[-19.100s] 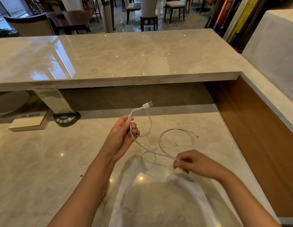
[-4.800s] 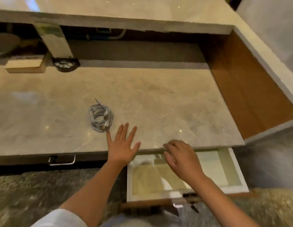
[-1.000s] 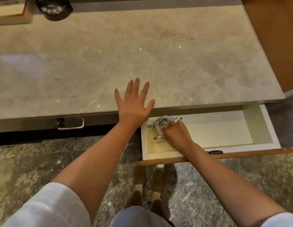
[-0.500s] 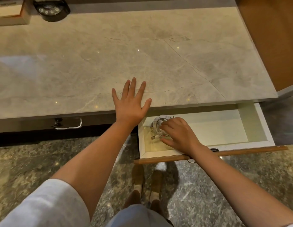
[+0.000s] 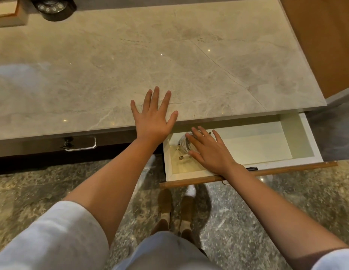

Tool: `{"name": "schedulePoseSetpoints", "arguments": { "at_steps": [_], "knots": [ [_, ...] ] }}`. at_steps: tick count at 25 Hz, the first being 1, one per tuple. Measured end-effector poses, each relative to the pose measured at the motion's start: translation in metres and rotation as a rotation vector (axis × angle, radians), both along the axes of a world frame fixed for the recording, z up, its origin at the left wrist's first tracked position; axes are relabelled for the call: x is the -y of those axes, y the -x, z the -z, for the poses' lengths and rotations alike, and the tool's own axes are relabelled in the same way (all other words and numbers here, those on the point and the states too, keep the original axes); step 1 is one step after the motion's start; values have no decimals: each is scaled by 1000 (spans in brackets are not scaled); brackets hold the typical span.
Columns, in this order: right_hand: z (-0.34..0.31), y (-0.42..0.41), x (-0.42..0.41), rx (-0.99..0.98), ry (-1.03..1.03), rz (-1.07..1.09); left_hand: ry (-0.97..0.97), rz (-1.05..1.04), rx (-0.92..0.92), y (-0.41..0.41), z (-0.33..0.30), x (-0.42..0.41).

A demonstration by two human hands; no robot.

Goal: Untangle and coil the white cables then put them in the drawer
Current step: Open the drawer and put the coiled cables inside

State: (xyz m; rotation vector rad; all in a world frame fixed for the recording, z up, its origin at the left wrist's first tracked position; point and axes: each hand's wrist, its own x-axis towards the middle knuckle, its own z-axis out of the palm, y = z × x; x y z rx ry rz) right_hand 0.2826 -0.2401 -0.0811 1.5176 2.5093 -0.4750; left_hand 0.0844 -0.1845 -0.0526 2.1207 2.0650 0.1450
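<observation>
The coiled white cables [image 5: 184, 145] lie in the left end of the open white drawer [image 5: 304, 139], a USB plug sticking out toward the front. My right hand [image 5: 210, 151] hovers just over the coil with fingers spread, covering its right part and gripping nothing. My left hand [image 5: 153, 118] rests flat, fingers apart, on the front edge of the marble countertop [image 5: 169, 61] just left of the drawer.
The drawer's wooden front [image 5: 267, 172] juts out over the speckled floor, above my shoes [image 5: 175, 209]. A shut drawer with a metal handle [image 5: 81, 145] is to the left. A black round device [image 5: 52, 6] and a box [image 5: 8, 14] stand at the counter's far left.
My right hand has let go of the coil and opened its fingers above it. The cables now rest in the drawer. My left hand stays on the counter edge.
</observation>
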Motion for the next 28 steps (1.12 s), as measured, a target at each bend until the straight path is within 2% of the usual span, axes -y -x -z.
{"name": "schedulePoseSetpoints", "arguments": {
  "at_steps": [3,6,12,15,20,28],
  "knots": [
    [-16,-6,23,-48,-49,79,19,9,-6,0,-3,1],
    [-23,-24,82,-9,-160,156,44,20,-17,1,-6,1],
    [0,-43,193,65,-186,425,56,34,-37,3,-6,2],
    [11,-34,191,100,-150,555,74,42,-33,2,-8,2],
    [21,-16,170,137,-104,636,105,44,-22,2,-13,1],
    [24,-26,115,131,-174,528,139,35,-20,1,-14,-1]
  ]
}}
